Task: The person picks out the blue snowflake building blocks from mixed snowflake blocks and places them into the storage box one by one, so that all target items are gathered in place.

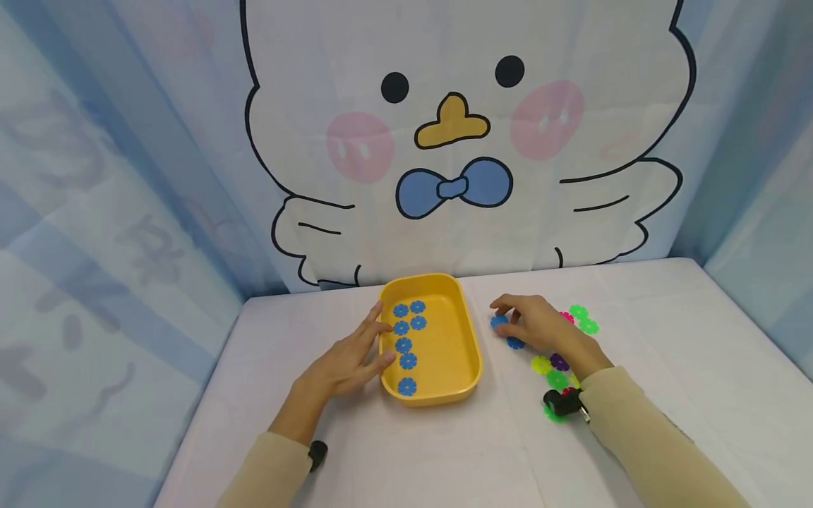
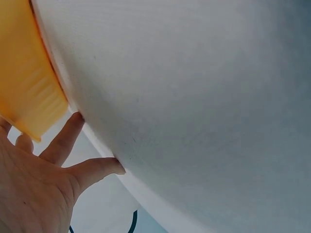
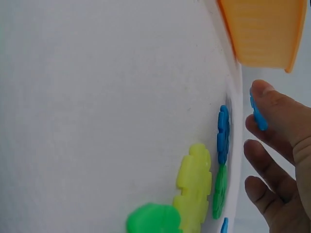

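A yellow rectangular tray (image 1: pixel 449 356) sits mid-table with several blue flower-shaped plastic discs (image 1: pixel 403 345) inside, along its left side. My left hand (image 1: pixel 343 363), fingers spread, rests against the tray's left rim. To the right of the tray, my right hand (image 1: pixel 540 323) pinches a blue flower disc (image 3: pixel 259 114) between thumb and index finger; in the right wrist view it is off the table. Another blue disc (image 1: pixel 515 343) lies on the cloth just below that hand. In the left wrist view, the left hand's thumb and a finger reach past the tray's corner.
Yellow (image 1: pixel 540 365), purple (image 1: pixel 559 362), green (image 1: pixel 579 311) and pink (image 1: pixel 567 317) flower discs lie around the right forearm, some partly hidden by it. A white cloth covers the table (image 1: pixel 444 458). A printed curtain (image 1: pixel 457 240) hangs behind its far edge.
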Action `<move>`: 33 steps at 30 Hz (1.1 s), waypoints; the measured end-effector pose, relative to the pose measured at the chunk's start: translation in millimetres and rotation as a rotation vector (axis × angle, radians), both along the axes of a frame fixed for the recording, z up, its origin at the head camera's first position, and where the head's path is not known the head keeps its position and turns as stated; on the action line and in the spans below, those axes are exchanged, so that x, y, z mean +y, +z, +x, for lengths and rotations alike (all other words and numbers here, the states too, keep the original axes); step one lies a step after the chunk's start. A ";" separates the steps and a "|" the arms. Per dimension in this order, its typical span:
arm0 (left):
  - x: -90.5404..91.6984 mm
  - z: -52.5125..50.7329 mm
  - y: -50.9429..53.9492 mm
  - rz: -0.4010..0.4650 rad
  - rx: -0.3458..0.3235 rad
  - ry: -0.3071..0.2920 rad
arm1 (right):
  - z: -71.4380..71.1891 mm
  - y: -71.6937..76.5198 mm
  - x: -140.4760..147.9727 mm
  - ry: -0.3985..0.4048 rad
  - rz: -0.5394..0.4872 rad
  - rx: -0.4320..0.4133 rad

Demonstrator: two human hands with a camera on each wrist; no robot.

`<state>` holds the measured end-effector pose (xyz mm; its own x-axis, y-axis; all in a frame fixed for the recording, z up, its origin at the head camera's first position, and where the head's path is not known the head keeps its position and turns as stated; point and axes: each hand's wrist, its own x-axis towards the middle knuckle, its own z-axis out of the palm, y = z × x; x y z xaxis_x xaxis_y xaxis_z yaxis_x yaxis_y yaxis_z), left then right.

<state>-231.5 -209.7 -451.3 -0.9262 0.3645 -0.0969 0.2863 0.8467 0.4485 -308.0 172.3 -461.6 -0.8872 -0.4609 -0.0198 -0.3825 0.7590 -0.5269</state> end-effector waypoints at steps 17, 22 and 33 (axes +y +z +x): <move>2.5 0.5 5.1 0.005 -0.032 0.006 | 12.4 26.3 -5.8 0.052 -0.112 0.134; 0.1 1.9 3.7 0.011 -0.041 0.004 | 16.7 34.0 -12.5 0.065 -0.140 0.164; -1.3 -4.3 1.1 0.045 -0.037 -0.003 | 20.7 51.3 -21.2 0.135 -0.171 0.277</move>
